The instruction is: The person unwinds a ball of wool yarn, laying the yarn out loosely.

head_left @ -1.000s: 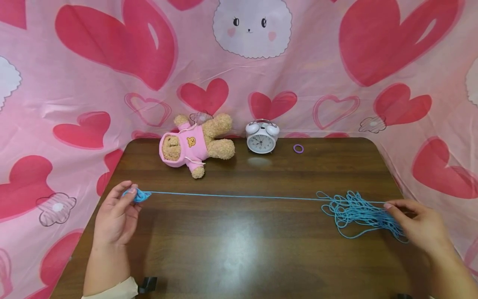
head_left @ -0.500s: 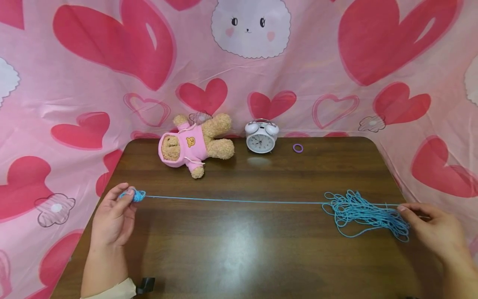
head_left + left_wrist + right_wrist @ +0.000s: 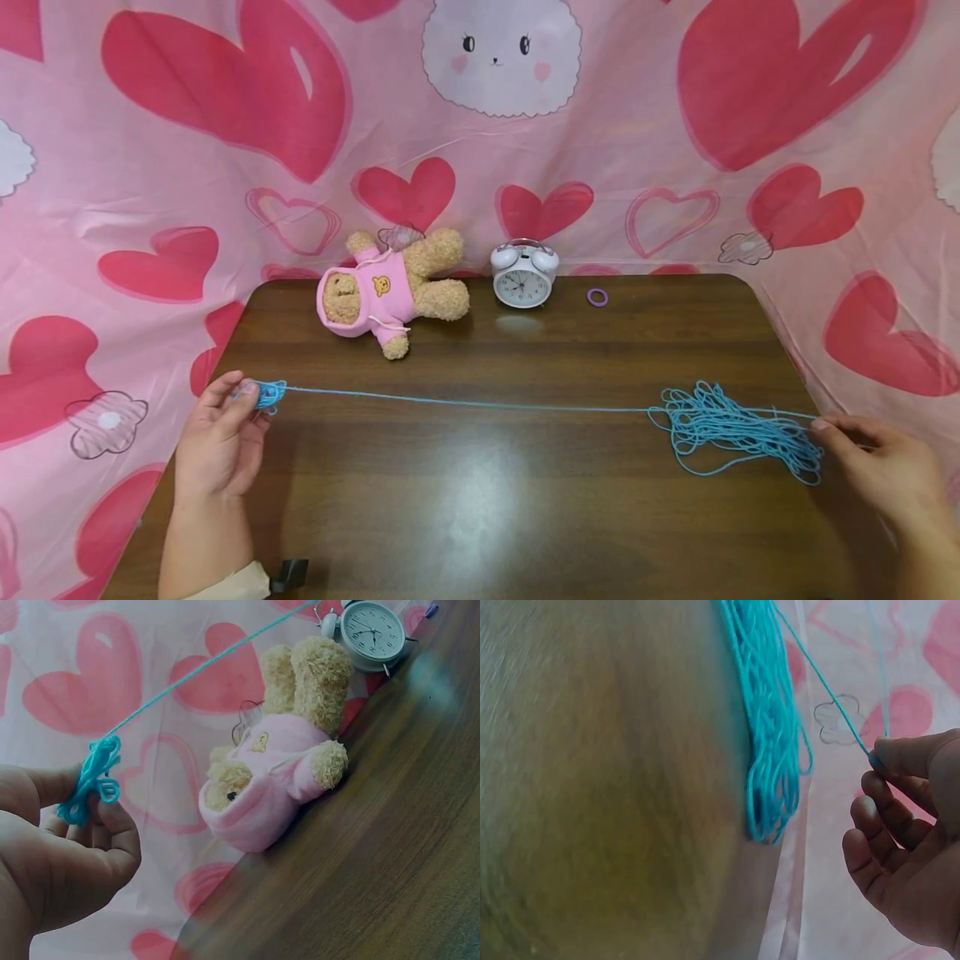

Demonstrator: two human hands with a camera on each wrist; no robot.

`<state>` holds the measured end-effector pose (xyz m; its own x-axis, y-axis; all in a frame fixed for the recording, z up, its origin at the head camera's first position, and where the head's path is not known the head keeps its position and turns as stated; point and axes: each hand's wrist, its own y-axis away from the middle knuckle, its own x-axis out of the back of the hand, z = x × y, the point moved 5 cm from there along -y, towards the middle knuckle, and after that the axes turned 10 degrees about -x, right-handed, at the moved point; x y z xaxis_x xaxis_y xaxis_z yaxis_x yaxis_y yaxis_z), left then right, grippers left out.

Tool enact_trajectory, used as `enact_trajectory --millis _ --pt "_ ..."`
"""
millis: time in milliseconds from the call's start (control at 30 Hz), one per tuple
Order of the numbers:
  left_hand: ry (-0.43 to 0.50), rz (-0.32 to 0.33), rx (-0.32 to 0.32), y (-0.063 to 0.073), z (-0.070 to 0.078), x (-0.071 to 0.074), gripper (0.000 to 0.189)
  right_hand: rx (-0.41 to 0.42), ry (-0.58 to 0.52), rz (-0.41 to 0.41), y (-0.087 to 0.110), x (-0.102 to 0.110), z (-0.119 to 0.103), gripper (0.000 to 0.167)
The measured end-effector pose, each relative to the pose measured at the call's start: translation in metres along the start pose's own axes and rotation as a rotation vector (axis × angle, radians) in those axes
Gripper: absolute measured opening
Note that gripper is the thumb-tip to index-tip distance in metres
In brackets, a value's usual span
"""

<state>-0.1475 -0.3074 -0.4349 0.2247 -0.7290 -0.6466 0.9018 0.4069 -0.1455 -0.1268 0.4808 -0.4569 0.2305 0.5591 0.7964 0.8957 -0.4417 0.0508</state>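
Observation:
Between thumb and fingers, my left hand (image 3: 221, 446) pinches a small looped bundle of blue cord (image 3: 97, 776) above the table's left side. One strand of the cord (image 3: 465, 404) stretches nearly level across the table toward the right. There a loose heap of the same blue cord (image 3: 720, 429) lies near the table's right edge. Just past the heap, my right hand (image 3: 888, 471) pinches the strand between thumb and forefinger, its other fingers loosely bent in the right wrist view. The heap (image 3: 769, 727) hangs partly over the edge there.
A teddy bear (image 3: 390, 292) in a pink hoodie lies on its back at the rear left of the brown table (image 3: 480, 517). A white alarm clock (image 3: 523, 279) and a purple ring (image 3: 597, 297) stand and lie beside it. A pink heart-print cloth (image 3: 622, 125) hangs behind.
My right hand has moved outward to the right along with the strand it pinches. My left hand, with its cord bundle, has shifted slightly left. The heap's left loops have drawn rightward.

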Motion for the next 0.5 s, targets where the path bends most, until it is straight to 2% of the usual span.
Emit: enact_trajectory --millis 133,267,400,500 --pt "0.034 -0.016 -0.020 -0.001 0.001 -0.001 0.024 0.002 0.027 0.003 -0.004 0.001 0.010 0.015" --pt "0.033 -0.027 -0.025 -0.001 0.001 -0.003 0.023 -0.011 0.097 -0.018 -0.009 0.000 0.020 0.035" --pt "0.024 -0.023 -0.017 0.000 0.002 -0.004 0.023 -0.065 0.169 -0.060 -0.014 -0.004 0.029 0.049" --pt "0.034 -0.016 -0.012 0.000 0.002 -0.004 0.023 -0.073 0.207 -0.076 -0.016 -0.006 0.034 0.048"
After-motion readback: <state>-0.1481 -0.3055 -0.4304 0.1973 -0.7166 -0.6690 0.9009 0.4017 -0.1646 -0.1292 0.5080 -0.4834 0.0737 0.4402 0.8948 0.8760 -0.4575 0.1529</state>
